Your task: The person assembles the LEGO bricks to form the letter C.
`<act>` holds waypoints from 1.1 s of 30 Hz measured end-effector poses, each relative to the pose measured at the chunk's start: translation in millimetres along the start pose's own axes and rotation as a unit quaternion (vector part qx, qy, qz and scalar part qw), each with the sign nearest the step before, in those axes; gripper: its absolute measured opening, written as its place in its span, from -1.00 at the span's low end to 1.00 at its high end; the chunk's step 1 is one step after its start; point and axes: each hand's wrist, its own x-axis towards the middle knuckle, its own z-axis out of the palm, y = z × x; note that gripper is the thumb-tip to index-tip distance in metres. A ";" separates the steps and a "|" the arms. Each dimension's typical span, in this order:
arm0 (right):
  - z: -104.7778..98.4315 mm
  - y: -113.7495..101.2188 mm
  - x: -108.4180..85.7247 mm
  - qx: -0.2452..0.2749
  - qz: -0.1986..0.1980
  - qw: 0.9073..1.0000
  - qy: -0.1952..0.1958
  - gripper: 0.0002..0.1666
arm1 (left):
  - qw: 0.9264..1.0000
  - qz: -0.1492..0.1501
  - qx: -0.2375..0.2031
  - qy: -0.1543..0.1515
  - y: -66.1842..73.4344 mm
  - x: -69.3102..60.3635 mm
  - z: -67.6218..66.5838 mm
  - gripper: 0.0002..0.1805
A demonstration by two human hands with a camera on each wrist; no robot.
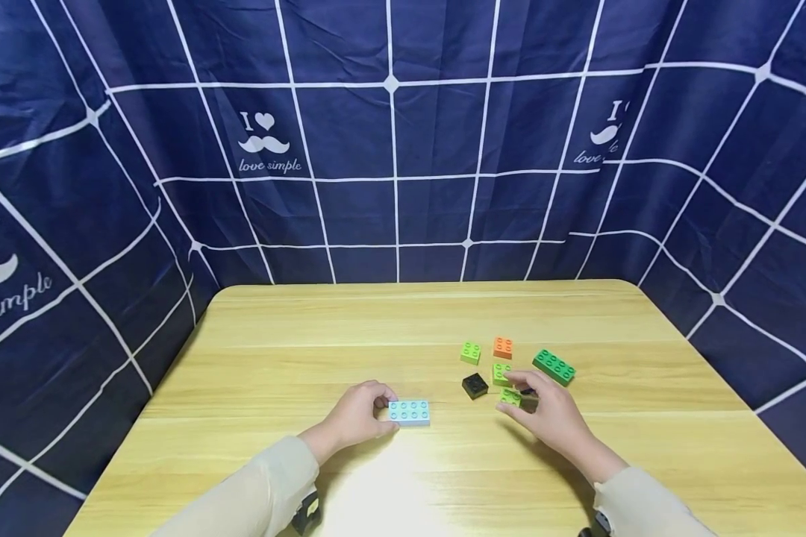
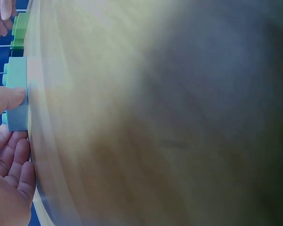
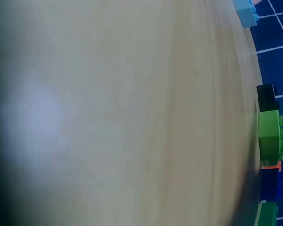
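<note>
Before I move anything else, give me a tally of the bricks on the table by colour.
Light blue brick: 1
Lime green bricks: 3
Orange brick: 1
Black brick: 1
Dark green brick: 1
Dark blue brick: 1
Total: 8

1. A pale-blue eight-stud toy brick lies flat, studs up, its long side running crosswise on the wooden tabletop.
2. To its right, the nearest lime-green toy brick sits studs up.
</note>
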 end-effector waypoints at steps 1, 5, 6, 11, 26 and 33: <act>-0.6 1.3 -2.0 -0.001 0.004 1.000 0.001 -0.40 | 1.000 0.001 0.001 0.000 -0.3 0.0 0.0 -0.69; -2.2 4.4 -7.5 -0.004 0.028 1.000 -0.002 -0.35 | 1.000 0.004 0.002 0.002 -2.0 0.5 0.5 -0.69; -2.6 4.6 -8.5 -0.007 0.037 0.999 -0.005 -0.34 | 1.000 0.005 0.001 0.003 -2.2 0.5 0.4 -0.69; -1.8 4.8 -12.6 -0.011 0.068 0.997 -0.018 -0.32 | 1.000 0.006 0.002 0.005 -3.4 0.9 0.9 -0.69; 6.8 12.0 -15.6 -0.034 0.075 0.997 -0.014 -0.45 | 1.000 0.011 0.008 0.010 -3.8 1.3 1.9 -0.68; 7.0 1.1 -10.3 -0.010 0.069 0.998 -0.009 -0.50 | 1.000 0.009 0.007 0.011 -3.9 1.9 2.1 -0.69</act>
